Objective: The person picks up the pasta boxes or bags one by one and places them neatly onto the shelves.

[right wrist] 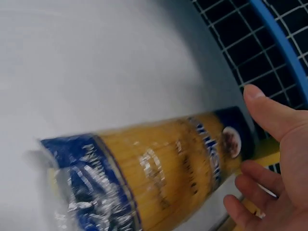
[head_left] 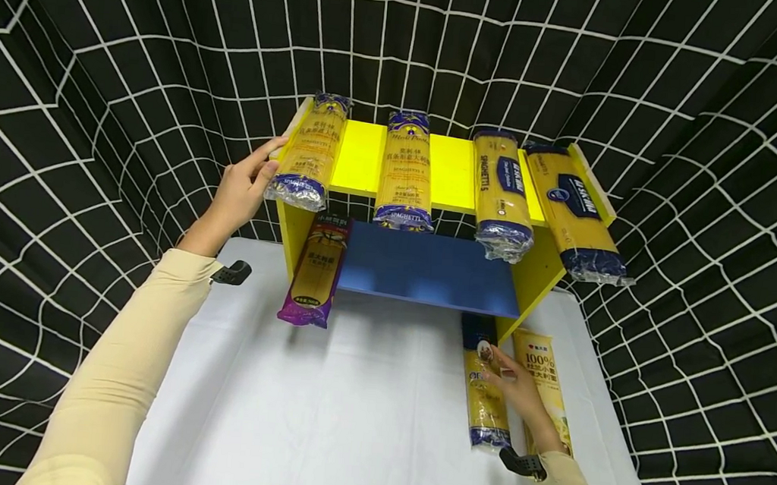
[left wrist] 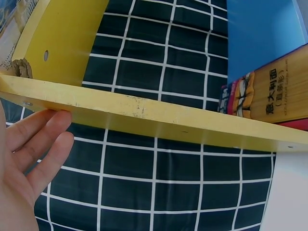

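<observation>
My left hand is at the upper left end of the yellow shelf, its fingertips touching the outside of the side panel. Low on the right, my right hand reaches over a blue-and-yellow spaghetti packet, whose far end lies under the blue shelf board. Seen from the right wrist, the thumb and fingers are spread at the dark blue end of this packet, not closed round it. Beside the right hand lies a yellow pasta packet marked 100%.
On the yellow top board several spaghetti packets lie with their ends over the front edge. A purple-ended pasta packet sticks out from the blue board's left side. White cloth covers the table; black netting-patterned curtain surrounds it.
</observation>
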### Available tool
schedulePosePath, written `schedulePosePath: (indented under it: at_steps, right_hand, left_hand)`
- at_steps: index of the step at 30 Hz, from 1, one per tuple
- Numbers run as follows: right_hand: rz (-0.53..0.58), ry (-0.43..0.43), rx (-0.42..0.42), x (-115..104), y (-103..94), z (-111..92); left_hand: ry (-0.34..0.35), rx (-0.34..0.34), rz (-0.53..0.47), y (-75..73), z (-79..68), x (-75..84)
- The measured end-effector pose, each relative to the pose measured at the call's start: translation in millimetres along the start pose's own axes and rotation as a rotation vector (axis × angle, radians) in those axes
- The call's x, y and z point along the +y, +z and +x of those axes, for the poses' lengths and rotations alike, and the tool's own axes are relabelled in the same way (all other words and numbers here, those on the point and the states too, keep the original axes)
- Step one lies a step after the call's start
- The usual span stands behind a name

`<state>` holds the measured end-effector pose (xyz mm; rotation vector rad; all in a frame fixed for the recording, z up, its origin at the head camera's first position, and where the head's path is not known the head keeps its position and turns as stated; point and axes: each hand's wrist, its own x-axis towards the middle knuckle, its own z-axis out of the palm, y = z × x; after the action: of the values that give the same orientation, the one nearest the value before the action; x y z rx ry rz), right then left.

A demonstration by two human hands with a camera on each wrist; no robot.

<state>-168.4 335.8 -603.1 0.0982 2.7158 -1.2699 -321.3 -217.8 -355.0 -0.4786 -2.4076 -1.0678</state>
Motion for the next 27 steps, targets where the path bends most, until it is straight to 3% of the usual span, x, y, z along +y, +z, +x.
schedulePosePath:
  at_steps: [6, 15, 27]
  right_hand:
    - [-0.014, 0.005, 0.038, 8, 4.2, -9]
    - [-0.018, 0.068, 0.004, 19, 5.6, -15]
    - [-0.019, 0.061, 0.010, 17, 8.9, -24]
  left_hand:
    - [-0.004, -0.005, 0.001, -0.3, -0.7, 1.8]
    - [0.001, 0.006, 0.002, -0.9, -0.9, 2.0]
    - [-0.008, 0.002, 0.008, -0.9, -0.9, 1.3]
